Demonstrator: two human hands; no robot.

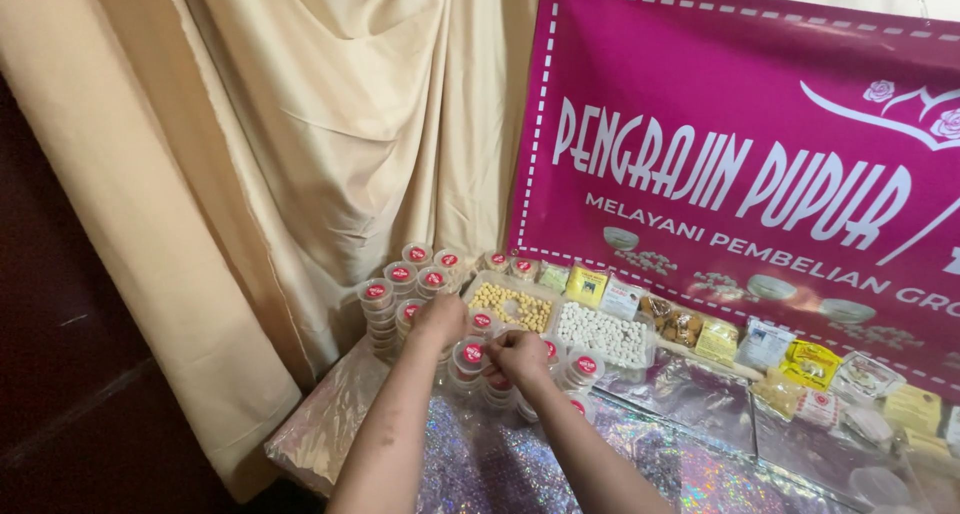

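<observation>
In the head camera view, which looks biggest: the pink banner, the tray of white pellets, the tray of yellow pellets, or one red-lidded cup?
1. Pink banner, by far the largest.
2. Tray of white pellets.
3. Tray of yellow pellets; it looks close to the white one, so this order is unsure.
4. Red-lidded cup, smallest.

Stacked small clear plastic tubs with red-labelled lids [400,294] stand at the far left corner of the glittery foil-covered table [500,464]. To their right lie two clear trays of pellets [560,319], then small packets [760,349], all before the magenta fabric banner [740,124].
</observation>
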